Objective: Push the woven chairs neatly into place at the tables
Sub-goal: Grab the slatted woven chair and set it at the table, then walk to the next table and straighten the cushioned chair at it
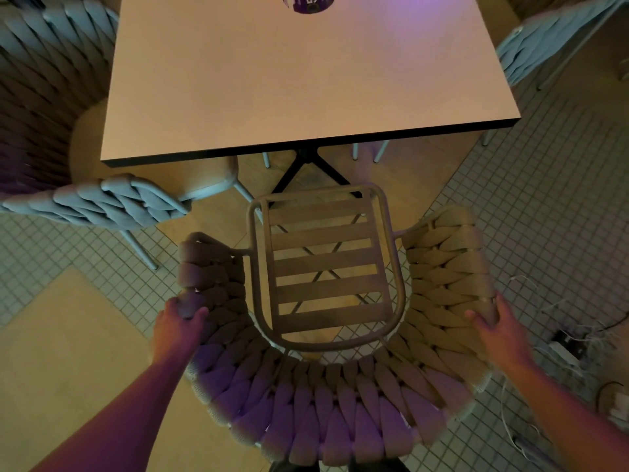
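Observation:
A woven chair (326,396) with a thick braided rope back and a slatted seat frame without a cushion stands directly below me, facing the square pale table (299,80). The seat's front edge lies just short of the table's near edge, above the black table foot (306,168). My left hand (177,321) grips the left side of the woven back. My right hand (493,321) grips the right side of it.
A grey-blue woven chair (98,202) with a cushioned seat stands at the table's left side. Another (541,49) is at the far right. A purple round sticker (308,3) lies on the tabletop. Cables and a power strip (565,349) lie on the tiled floor at right.

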`<action>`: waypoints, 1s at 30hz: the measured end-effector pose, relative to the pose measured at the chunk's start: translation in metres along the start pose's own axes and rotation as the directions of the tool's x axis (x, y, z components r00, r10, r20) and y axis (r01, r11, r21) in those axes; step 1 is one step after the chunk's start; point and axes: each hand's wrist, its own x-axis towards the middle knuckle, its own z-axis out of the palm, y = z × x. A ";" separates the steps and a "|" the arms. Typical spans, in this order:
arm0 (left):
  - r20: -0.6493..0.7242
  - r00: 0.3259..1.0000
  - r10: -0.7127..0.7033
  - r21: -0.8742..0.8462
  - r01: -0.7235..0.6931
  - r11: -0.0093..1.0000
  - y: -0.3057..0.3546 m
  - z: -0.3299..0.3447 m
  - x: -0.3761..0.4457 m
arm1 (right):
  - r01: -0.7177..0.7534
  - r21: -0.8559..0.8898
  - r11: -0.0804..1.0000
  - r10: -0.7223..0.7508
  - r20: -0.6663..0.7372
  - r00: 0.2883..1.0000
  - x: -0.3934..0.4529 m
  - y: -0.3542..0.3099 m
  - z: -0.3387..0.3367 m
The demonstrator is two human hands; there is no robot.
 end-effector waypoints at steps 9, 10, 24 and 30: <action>0.044 0.912 0.407 0.008 -0.408 0.913 0.120 0.019 -0.071 | -0.094 0.151 0.984 0.095 0.003 0.996 -0.001 0.006 -0.035; 0.100 0.878 0.468 0.017 -0.472 0.882 0.139 0.028 -0.085 | -0.087 0.170 0.982 0.087 0.009 0.996 0.001 0.011 -0.042; 0.375 0.673 0.638 -0.082 -0.661 0.746 0.409 0.198 -0.308 | 0.065 0.163 0.984 -0.070 0.027 0.997 0.083 0.133 -0.265; 0.387 0.681 0.622 -0.193 -0.600 0.776 0.536 0.229 -0.329 | 0.031 0.205 0.978 -0.035 0.013 0.999 0.157 0.141 -0.330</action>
